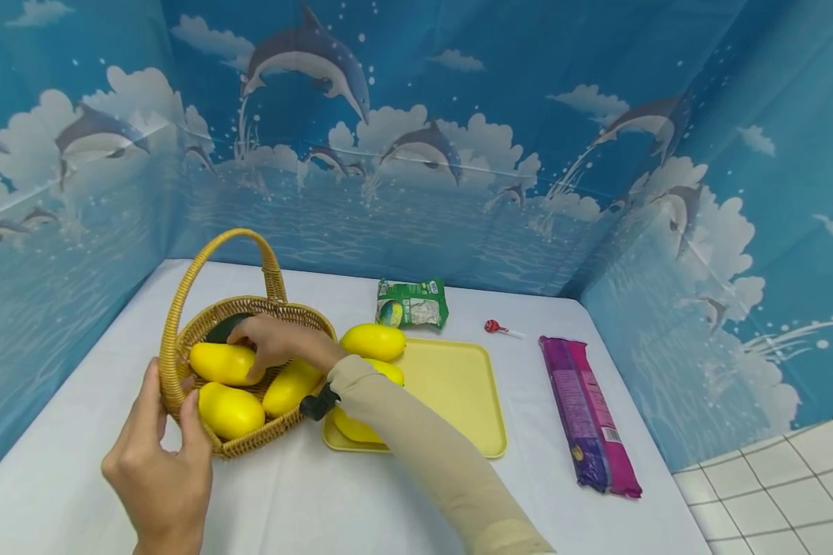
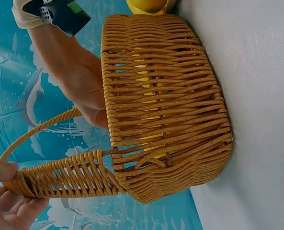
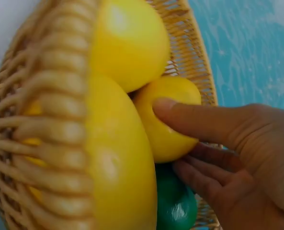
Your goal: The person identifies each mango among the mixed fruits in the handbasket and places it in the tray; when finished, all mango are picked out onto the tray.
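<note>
A wicker basket (image 1: 250, 445) with a tall arched handle stands on the left of the white table. My left hand (image 1: 166, 466) pinches the handle near its base, fingers and thumb on either side, as the left wrist view also shows. Inside the basket lie a yellow mango (image 1: 220, 364), a second mango (image 1: 231, 410) at the front and a third mango (image 1: 293, 387) at the right. My right hand (image 1: 271, 341) reaches in and pinches the first mango, thumb on top and fingers beside it. Under those fingers sits a dark green fruit (image 3: 175, 199), partly hidden.
Right of the basket, a yellow tray (image 1: 454, 393) holds several mangoes (image 1: 372, 342), partly behind my right forearm. Behind it lies a green packet (image 1: 426, 304). Farther right are a red lollipop (image 1: 493, 327) and a long purple packet (image 1: 590, 416). A dolphin-printed curtain (image 1: 458, 208) encloses the table.
</note>
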Available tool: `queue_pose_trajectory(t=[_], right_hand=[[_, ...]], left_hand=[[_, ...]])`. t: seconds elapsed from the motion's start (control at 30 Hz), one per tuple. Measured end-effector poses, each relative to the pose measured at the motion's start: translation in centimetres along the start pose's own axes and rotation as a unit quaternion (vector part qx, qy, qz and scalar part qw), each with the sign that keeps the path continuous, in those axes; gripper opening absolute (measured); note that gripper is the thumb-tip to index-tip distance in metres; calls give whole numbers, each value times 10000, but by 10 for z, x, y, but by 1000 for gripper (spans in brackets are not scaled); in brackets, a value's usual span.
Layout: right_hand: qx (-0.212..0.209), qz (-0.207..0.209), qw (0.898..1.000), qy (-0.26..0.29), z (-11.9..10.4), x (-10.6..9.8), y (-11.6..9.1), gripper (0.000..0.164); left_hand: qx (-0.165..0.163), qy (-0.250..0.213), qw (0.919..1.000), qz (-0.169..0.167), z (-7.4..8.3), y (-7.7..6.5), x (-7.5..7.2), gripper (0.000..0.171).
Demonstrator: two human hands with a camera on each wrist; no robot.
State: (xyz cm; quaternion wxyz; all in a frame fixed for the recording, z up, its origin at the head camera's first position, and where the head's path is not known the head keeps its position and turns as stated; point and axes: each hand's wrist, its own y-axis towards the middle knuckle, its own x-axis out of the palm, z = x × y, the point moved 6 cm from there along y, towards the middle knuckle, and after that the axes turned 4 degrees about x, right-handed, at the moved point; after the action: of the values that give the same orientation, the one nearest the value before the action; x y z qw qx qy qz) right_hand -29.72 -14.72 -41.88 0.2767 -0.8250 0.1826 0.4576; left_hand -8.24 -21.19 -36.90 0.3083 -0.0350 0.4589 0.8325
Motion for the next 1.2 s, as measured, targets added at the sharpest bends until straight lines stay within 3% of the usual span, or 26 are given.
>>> queue_pose_trajectory(t=[0.13, 0.3, 0.67, 0.87, 1.2], right_hand=[[-63, 93, 9984, -549, -8, 4, 1, 62], [15, 269, 9978, -601, -10, 5, 0, 59], [-241, 352, 9991, -74, -4, -2, -7, 64], [-615, 360, 9970, 304, -2, -13, -17, 65], [-812, 355, 9936, 705, 4, -24, -34, 64]], left_hand=[[74, 46, 9999, -77, 0, 0, 0, 56], [85, 42, 9998, -196, 0, -1, 1, 56], [23, 45, 9999, -155, 0, 0, 1, 57], [80, 31, 9999, -116, -1, 1, 1, 56], [-11, 52, 9998, -189, 0, 0, 1, 57]])
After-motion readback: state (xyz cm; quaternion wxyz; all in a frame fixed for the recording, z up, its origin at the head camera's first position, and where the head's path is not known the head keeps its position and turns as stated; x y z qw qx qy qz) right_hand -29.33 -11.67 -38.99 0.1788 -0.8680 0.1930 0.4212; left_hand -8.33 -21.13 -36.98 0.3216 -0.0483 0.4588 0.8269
